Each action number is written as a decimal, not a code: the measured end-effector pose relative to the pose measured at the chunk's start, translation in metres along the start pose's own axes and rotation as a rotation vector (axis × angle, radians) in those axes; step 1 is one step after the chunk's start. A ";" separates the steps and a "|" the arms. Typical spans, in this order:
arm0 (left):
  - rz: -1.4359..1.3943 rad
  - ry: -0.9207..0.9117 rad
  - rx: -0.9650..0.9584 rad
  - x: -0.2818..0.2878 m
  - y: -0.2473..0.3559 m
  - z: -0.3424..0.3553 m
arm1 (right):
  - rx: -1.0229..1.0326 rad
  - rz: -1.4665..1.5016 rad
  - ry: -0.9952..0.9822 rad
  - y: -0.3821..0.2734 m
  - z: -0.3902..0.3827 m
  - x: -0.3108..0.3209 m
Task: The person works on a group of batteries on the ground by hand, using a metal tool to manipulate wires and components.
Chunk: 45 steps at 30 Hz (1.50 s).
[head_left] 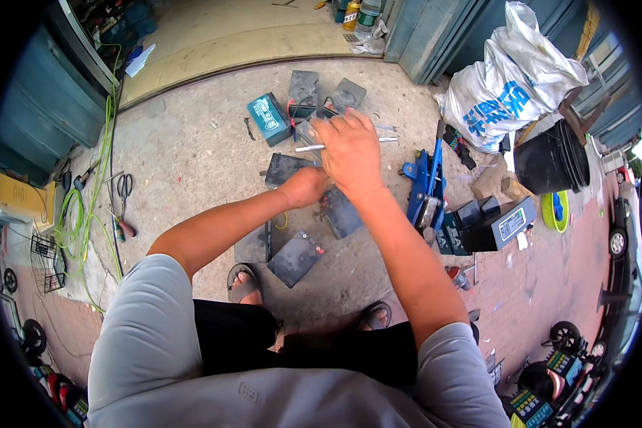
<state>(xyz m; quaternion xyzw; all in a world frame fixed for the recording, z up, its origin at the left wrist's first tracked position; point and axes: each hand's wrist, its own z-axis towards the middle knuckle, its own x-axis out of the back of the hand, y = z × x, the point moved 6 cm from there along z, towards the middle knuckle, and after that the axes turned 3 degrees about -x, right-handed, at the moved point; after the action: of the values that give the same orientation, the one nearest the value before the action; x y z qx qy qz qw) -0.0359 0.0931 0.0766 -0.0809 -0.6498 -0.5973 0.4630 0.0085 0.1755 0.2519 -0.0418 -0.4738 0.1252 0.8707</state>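
My right hand is closed over a silver metal bar, whose ends stick out on both sides of the fist. Just below and to the left, my left hand is closed, its fingertips close under the right hand; what they grip is hidden. Both hands are above a cluster of dark block batteries on the concrete. One dusty battery lies beside my left hand, another below the right wrist. Nearer my feet is a battery with a red terminal. A teal battery stands farther off.
To the right stand a blue floor jack, a grey battery case, a black bucket and a large white sack. On the left lie a green cable, scissors and a screwdriver. A doorway sill edges the far side.
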 end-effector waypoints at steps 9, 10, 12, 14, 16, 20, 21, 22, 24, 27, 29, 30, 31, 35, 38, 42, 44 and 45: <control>-0.030 0.114 0.067 0.019 -0.007 0.007 | -0.799 1.739 0.176 0.027 -0.028 -0.053; -0.020 0.100 0.101 0.017 -0.003 0.008 | -0.822 1.644 0.079 0.033 -0.028 -0.052; 0.001 0.073 0.157 0.010 0.008 0.011 | -0.857 1.442 -0.099 0.054 -0.025 -0.046; -0.003 0.019 0.202 0.000 -0.012 0.000 | -0.678 0.861 -0.455 0.041 -0.001 -0.036; -0.025 0.009 0.165 -0.011 -0.015 -0.004 | -0.422 0.024 -0.703 0.021 0.018 -0.013; -0.045 0.036 0.274 -0.026 -0.037 -0.002 | 0.078 -0.064 -0.117 -0.010 0.008 -0.012; -0.099 0.134 0.144 -0.021 -0.027 0.002 | 0.104 -0.001 0.009 -0.009 0.003 -0.008; -0.151 0.233 0.015 -0.016 -0.018 0.005 | 0.131 0.064 0.135 -0.009 -0.004 -0.004; -0.222 0.243 -0.071 -0.013 -0.010 0.003 | 0.039 0.330 0.269 0.000 -0.020 -0.009; -0.205 0.071 0.010 -0.005 -0.014 0.005 | -0.305 0.739 0.246 0.017 -0.041 -0.032; -0.087 0.088 0.059 -0.002 -0.029 -0.002 | -0.348 0.740 0.015 0.020 -0.049 -0.054; -0.034 0.090 0.078 -0.002 -0.029 -0.002 | -0.375 0.730 -0.098 0.022 -0.053 -0.061; -0.017 0.156 -0.020 0.003 -0.022 -0.003 | -0.349 0.651 -0.022 0.021 -0.056 -0.060; -0.135 0.119 -0.033 0.004 -0.020 -0.001 | -0.446 0.738 -0.075 0.028 -0.058 -0.066; 0.036 -0.008 -0.009 0.011 -0.006 0.006 | -0.398 0.590 -0.170 0.037 -0.060 -0.068; 0.029 0.165 0.061 0.024 0.000 0.010 | -0.464 0.670 -0.040 0.037 -0.059 -0.064; 0.028 0.098 -0.001 0.023 0.000 0.010 | -0.419 0.654 -0.026 0.039 -0.059 -0.064; -0.054 0.144 -0.034 0.021 0.000 0.005 | -0.418 0.661 -0.032 0.036 -0.058 -0.064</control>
<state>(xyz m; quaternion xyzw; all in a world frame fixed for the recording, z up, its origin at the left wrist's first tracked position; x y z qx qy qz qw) -0.0501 0.0878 0.0918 -0.0281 -0.6068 -0.6246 0.4908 0.0173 0.1966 0.1610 -0.3665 -0.4637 0.3005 0.7486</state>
